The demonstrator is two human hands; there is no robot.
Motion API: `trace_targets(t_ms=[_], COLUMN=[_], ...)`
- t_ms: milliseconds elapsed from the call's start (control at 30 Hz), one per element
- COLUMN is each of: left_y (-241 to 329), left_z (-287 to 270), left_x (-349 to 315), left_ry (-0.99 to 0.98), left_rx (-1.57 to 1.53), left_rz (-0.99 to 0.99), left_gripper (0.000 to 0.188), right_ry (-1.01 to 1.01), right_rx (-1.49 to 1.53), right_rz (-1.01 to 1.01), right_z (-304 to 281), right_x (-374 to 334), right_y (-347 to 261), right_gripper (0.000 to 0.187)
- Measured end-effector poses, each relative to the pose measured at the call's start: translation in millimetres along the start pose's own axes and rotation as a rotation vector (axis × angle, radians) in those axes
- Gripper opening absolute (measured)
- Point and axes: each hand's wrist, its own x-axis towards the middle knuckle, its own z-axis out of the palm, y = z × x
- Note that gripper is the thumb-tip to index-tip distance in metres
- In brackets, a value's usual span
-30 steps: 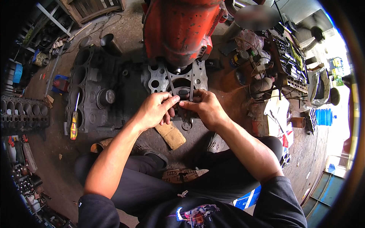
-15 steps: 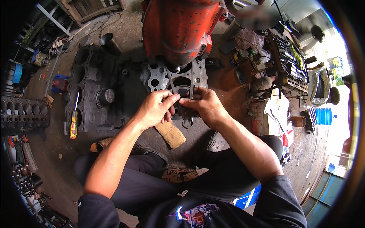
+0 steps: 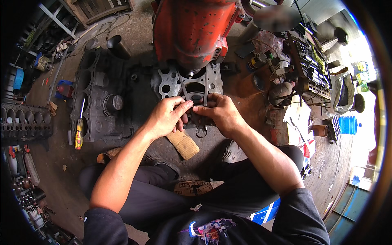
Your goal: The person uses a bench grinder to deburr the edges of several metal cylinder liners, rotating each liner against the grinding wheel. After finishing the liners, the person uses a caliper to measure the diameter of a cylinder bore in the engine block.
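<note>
My left hand and my right hand meet over the near end of a grey engine block. Both are closed, thumb tips almost touching, fingers curled under. Two flat metal bars run from under the red machine housing down to my fingers, one by each hand. Between the hands, over a cylinder bore, shows a dark rounded part. What exactly the fingertips pinch is hidden. A small metal ring shows just below my right hand.
To the left stands a dark engine block with a yellow-handled screwdriver on it. A wooden block lies below my hands. A tool-laden rack and a blue container stand on the right. Another cylinder block sits far left.
</note>
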Motion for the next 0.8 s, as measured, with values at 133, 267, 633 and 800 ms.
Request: trace_targets(t_ms=[133,267,633,800], left_y=[0.4,0.2,-3.2,-2.6], left_z=[0.1,0.1,0.1,-0.9], left_x=[-0.3,-0.3,0.2,1.5], left_ry=[-0.004,-0.005,-0.012,-0.01], left_rx=[-0.004,-0.007,-0.016,-0.013], left_rz=[0.01,0.017,0.028,0.011], left_gripper=[0.04,0.04,0.04,0.039], right_ry=[0.001,-0.008,-0.015,-0.011], right_rx=[0.02,0.01,0.018,0.05], right_rz=[-0.009,-0.016,-0.034,-0.013], right_z=[0.3,-1.2,-3.0,-1.7], right_x=[0.4,0.5,4.0,2.0], right_y=[1.2,2.1,8.3,4.9], right_gripper=[0.043,0.043,0.045,0.041])
